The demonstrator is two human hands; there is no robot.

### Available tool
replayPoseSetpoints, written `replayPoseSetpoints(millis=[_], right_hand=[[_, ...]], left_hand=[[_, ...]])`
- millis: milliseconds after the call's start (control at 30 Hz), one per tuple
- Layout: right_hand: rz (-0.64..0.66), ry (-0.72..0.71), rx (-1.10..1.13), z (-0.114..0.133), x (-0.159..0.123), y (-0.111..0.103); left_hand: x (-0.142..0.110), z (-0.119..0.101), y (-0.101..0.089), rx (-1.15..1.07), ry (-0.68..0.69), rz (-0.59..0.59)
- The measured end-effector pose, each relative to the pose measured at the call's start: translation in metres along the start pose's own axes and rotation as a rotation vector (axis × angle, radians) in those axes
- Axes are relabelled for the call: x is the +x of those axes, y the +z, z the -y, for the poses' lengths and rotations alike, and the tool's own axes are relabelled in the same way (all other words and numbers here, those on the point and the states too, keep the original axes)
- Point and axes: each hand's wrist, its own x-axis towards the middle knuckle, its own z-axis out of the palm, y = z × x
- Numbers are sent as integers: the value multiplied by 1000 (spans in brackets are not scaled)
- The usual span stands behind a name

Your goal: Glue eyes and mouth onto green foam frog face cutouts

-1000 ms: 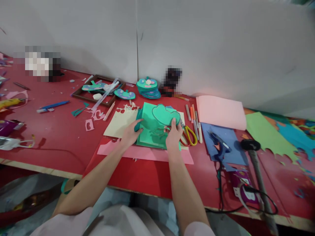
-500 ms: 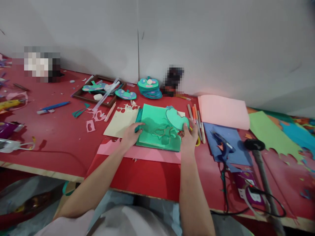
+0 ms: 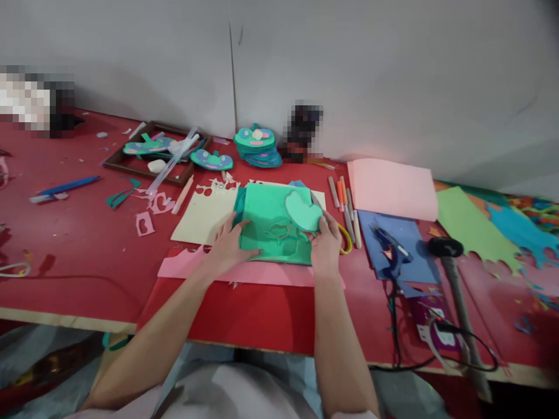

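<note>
My right hand pinches a mint-green foam cutout with a wavy top, tilted above the right part of a green foam sheet. That sheet has cut-out outlines in its lower half and lies over darker teal foam. My left hand rests on the sheet's left side, its fingers spread and its thumb along the lower edge. Beneath are a cream sheet with a ragged edge and a pink strip. Yellow scissor handles show beside my right hand.
Finished foam faces are stacked by the wall, near a brown frame. Markers, folded pink foam, a glue gun with its cable, and a black-headed mallet lie to the right.
My left hand has slid lower on the green sheet, and its thumb has swung to the lower edge. The cutout stays in my right hand, slightly shifted. The view has moved a little.
</note>
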Motion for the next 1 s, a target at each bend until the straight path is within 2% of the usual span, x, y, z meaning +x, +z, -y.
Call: replayPoseSetpoints(millis=[133,233,333,433,533,633,733,833,900,1000], right_hand=[[149,-77,-498,-5,-5,2],[143,-168,-697,-9,-7,4],[101,-186,-706,-14,-7,5],[74,-154,-669,-19,-6,6],[63,-163,-650,-21,-6,7],[56,-164,-638,-19,-7,8],[53,-146,-644,-17,-8,9],[91,-121,-632,-16,-10,10],[90,-215,-681,-15,-12,10],[32,-473,-878,-13,-16,9]], left_hand=[[-3,-1,3,49,12,-14],[-6,-2,7,47,24,-73],[-13,-8,7,109,76,-148],[-23,-24,3,268,234,-205],[-25,-45,1,403,350,-158],[-18,-60,7,471,426,-97],[-7,-64,23,462,497,-40],[-1,-59,39,421,497,-12],[0,-55,46,406,503,-16],[0,-52,48,405,514,-21]])
